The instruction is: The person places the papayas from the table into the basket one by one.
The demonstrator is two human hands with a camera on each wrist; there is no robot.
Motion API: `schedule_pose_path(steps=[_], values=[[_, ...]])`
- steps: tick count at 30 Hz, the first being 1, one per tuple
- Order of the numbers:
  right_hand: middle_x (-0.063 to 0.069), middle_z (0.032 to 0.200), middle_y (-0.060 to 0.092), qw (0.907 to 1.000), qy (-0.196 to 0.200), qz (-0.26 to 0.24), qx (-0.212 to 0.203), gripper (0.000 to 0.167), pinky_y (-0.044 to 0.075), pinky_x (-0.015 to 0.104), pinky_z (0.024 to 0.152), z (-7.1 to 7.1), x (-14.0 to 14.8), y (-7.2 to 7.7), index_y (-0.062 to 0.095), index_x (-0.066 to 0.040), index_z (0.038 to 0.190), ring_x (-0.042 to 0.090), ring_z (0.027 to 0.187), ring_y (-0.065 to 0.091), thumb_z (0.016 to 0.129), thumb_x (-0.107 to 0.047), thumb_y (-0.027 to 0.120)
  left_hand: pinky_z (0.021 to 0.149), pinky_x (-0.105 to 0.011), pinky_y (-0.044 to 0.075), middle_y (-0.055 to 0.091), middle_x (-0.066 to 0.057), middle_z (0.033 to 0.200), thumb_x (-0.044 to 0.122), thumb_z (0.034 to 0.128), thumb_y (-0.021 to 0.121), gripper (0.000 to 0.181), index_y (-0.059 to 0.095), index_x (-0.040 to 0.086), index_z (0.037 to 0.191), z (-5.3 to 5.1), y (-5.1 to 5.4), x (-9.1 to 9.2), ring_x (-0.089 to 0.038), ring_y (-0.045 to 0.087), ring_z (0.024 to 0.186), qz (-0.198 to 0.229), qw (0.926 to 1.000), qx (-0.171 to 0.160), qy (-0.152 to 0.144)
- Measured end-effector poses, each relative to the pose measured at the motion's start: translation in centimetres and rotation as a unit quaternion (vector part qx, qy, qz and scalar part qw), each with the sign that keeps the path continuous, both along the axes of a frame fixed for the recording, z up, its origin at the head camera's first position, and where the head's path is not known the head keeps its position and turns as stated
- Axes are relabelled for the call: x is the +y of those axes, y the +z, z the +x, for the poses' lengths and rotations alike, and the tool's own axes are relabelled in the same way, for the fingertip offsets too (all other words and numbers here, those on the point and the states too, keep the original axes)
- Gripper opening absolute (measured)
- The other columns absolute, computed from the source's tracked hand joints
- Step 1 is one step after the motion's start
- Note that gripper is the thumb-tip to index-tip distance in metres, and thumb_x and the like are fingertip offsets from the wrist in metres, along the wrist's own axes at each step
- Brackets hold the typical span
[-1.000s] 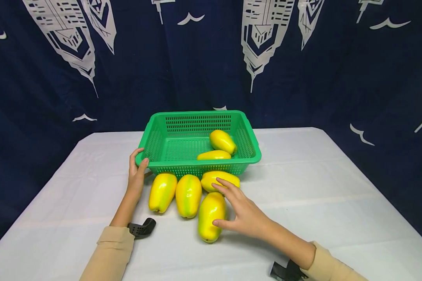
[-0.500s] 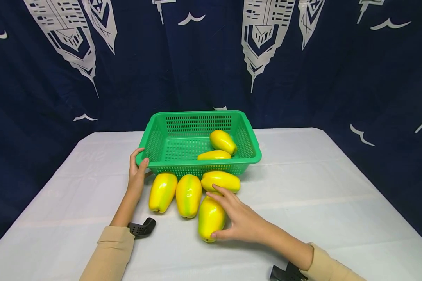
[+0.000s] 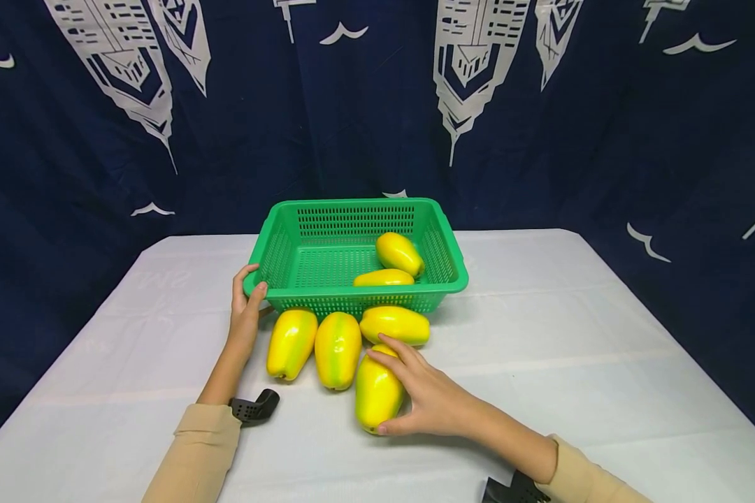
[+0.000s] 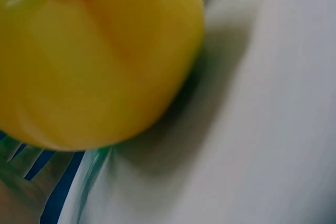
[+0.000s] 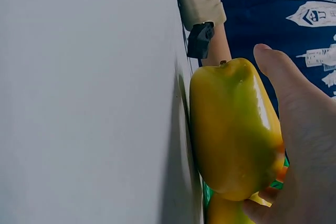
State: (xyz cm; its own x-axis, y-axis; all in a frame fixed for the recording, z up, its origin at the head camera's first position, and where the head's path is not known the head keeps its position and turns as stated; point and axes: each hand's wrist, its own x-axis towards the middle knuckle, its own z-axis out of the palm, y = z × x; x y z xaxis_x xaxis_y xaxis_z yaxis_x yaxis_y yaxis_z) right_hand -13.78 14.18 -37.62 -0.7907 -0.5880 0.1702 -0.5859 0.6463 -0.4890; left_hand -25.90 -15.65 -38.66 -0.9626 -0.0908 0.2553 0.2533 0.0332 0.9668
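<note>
My left hand (image 3: pixel 243 318) grips the left front corner of the green basket (image 3: pixel 355 292), with the thumb over the rim. Two yellow fruits (image 3: pixel 399 253) lie inside at its right. My right hand (image 3: pixel 437 398) spans the nearest yellow fruit (image 3: pixel 376 392) on the table, its fingers at the far end and its thumb at the near end. In the right wrist view the thumb lies beside the stem end of that fruit (image 5: pixel 233 129), and the other fingertips are partly hidden behind the opposite end.
Three more yellow fruits (image 3: pixel 338 351) lie along the basket's front side, one of them crosswise at the right. A white cloth (image 3: pixel 560 335) covers the table, and a dark blue patterned curtain (image 3: pixel 365 126) hangs behind it.
My right hand has moved slightly left and down, and its fingers and thumb have come closer round the nearest fruit. The left hand and the basket have stayed put.
</note>
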Motion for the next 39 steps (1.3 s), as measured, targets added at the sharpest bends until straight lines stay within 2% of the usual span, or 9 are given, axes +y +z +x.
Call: schedule_pose_path(steps=[16, 23, 29, 39], values=[[-0.001, 0.151, 0.012, 0.9994, -0.012, -0.01, -0.031, 0.09, 0.041, 0.053, 0.091, -0.07, 0.05, -0.24, 0.027, -0.033, 0.139, 0.026, 0.137, 0.02, 0.064, -0.057, 0.072, 0.092, -0.051, 0.037, 0.027, -0.01, 0.137, 0.025, 0.0937, 0.04, 0.047, 0.024, 0.02, 0.138, 0.01, 0.06, -0.02, -0.021, 0.038, 0.11, 0.009, 0.9999, -0.006, -0.005], [0.001, 0.151, 0.011, 0.9992, -0.004, -0.014, -0.037, 0.093, 0.041, 0.052, 0.093, 0.08, -0.06, -0.51, 0.026, -0.031, 0.138, 0.026, 0.137, 0.019, 0.063, -0.055, 0.074, 0.093, -0.052, 0.037, 0.026, -0.009, 0.137, 0.026, 0.0936, 0.04, 0.047, 0.025, 0.021, 0.137, 0.02, -0.09, -0.05, -0.02, 0.038, 0.11, 0.008, 0.9999, -0.009, -0.003], [0.001, 0.149, 0.013, 0.9996, -0.002, -0.009, -0.025, 0.094, 0.042, 0.05, 0.093, 0.13, -0.06, -0.58, 0.026, -0.029, 0.138, 0.024, 0.135, 0.022, 0.061, -0.052, 0.076, 0.092, -0.05, 0.038, 0.026, -0.009, 0.137, 0.025, 0.0938, 0.039, 0.046, 0.025, 0.02, 0.137, 0.05, -0.1, 0.02, -0.021, 0.038, 0.112, 0.011, 0.9999, -0.011, -0.001], [0.001, 0.146, 0.02, 0.9999, 0.003, -0.008, 0.012, 0.091, 0.043, 0.046, 0.094, -0.03, -0.18, -0.54, 0.03, -0.027, 0.135, 0.021, 0.132, 0.026, 0.061, -0.05, 0.076, 0.094, -0.053, 0.036, 0.025, -0.009, 0.137, 0.025, 0.0934, 0.04, 0.046, 0.025, 0.019, 0.137, -0.05, 0.03, 0.01, -0.025, 0.036, 0.116, 0.014, 0.9999, -0.002, -0.004]])
